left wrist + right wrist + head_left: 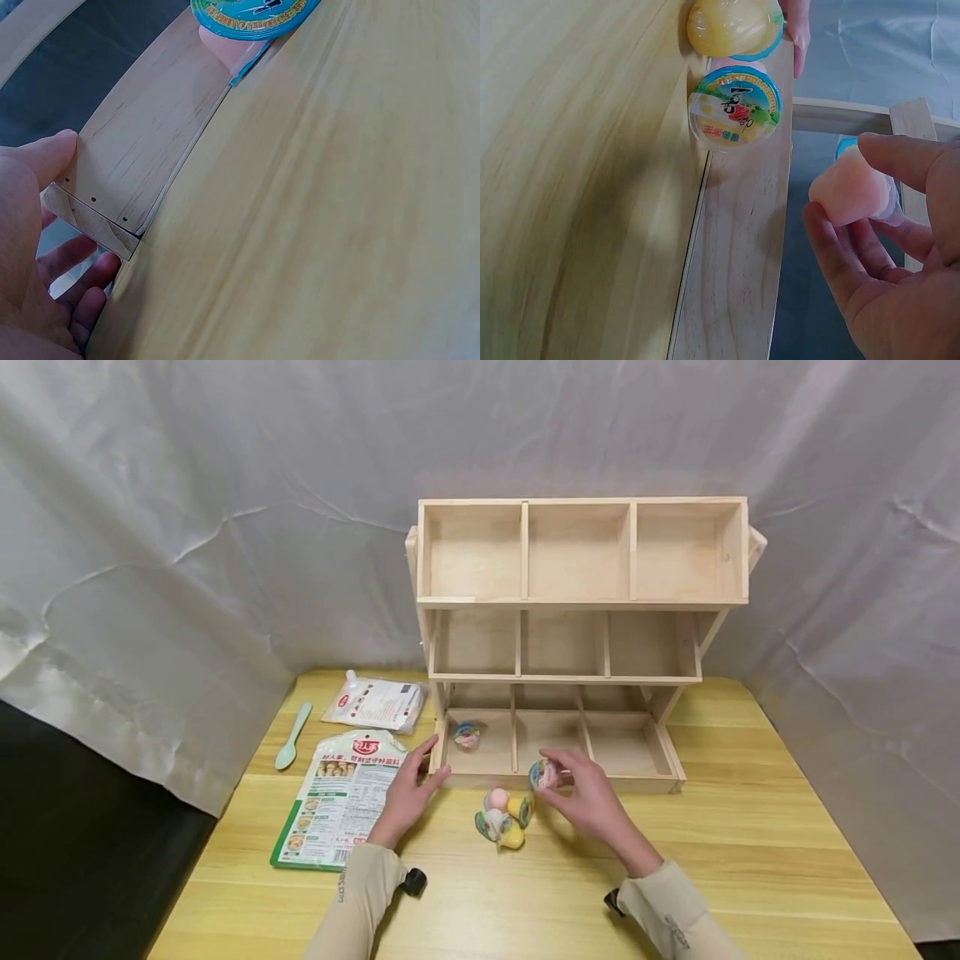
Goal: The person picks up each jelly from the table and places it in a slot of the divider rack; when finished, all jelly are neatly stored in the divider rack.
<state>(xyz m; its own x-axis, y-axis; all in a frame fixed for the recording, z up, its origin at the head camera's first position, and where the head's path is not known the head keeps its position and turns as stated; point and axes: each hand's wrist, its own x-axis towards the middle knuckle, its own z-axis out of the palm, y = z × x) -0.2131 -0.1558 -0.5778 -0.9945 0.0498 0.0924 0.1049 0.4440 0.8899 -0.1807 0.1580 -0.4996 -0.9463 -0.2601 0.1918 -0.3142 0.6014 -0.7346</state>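
Note:
My right hand point(592, 797) pinches a pink jelly cup point(850, 189) between thumb and fingers. It is held up by the front board of a tiered wooden rack point(581, 607), near the bottom middle compartment. At the rack's lower left corner, my left hand point(406, 798) holds on, thumb against the front board point(150, 127) and fingers bent around the side. One jelly cup point(467, 736) sits in the bottom left compartment. Several more jelly cups point(512, 837), pink, white and yellow with printed lids, lie clustered on the table before the rack.
Left of the rack lie a green and white printed food packet point(341, 802), a clear-and-white spouted packet point(378, 702) and a pale green spoon point(293, 737). The rack has three tiers of divided compartments. Grey cloth point(225, 527) hangs behind and beside the wooden table point(757, 827).

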